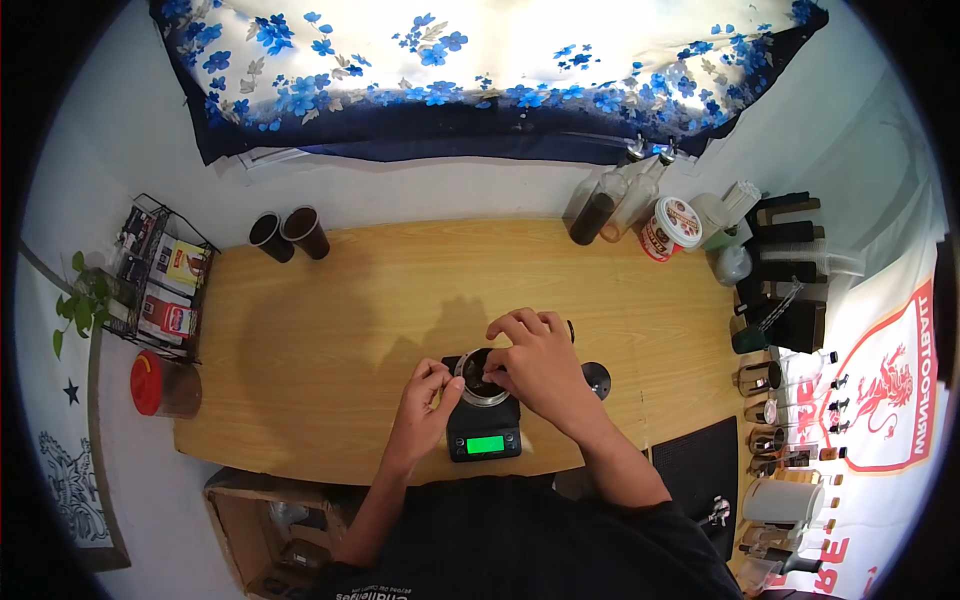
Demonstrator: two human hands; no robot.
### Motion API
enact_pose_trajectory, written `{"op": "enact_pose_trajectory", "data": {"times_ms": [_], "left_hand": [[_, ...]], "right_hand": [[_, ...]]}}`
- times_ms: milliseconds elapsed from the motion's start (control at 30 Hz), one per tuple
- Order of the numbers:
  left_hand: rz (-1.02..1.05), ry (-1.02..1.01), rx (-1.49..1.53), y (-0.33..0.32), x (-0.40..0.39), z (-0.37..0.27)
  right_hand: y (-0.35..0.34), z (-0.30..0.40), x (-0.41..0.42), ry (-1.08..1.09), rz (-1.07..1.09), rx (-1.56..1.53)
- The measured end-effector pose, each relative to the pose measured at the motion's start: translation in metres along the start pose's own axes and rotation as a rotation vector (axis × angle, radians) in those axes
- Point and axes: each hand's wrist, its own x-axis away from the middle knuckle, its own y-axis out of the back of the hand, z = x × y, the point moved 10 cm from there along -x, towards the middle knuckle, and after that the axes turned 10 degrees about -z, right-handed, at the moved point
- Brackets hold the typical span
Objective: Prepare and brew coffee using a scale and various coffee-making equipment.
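A black digital scale (484,420) with a lit green display lies before me near the table's front edge. On it stands a round container (484,399) with a pale metallic rim and a dark inside. My left hand (424,409) is at the container's left side, thumb and fingertips drawn together by the rim; whether anything is pinched there is unclear. From the right, my right hand (541,367) reaches over the mouth, with thumb and index finger dipping inside. What those fingertips touch is too dark to tell. Beside my right wrist rests a round black disc-like piece (597,380).
Two dark cups (306,234) and a wire rack (169,277) of packets stand at the left. A red-lidded jar (154,384) is near the left edge. Glass bottles (598,210) and a white tub (670,229) line the back right. A black mat (694,480) lies right.
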Motion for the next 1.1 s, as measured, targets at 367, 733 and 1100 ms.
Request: {"op": "enact_pose_trajectory", "data": {"times_ms": [367, 733, 1100], "left_hand": [[-0.009, -0.047, -0.022, -0.001, -0.001, -0.006], [-0.009, -0.066, -0.021, -0.001, 0.000, -0.011], [0.000, -0.057, -0.014, -0.002, -0.001, -0.007]], "right_hand": [[-0.012, -0.001, -0.004, -0.018, 0.110, 0.036], [0.006, 0.004, -0.002, 0.016, 0.036, -0.003], [-0.001, 0.000, -0.004, -0.012, 0.061, -0.001]]}}
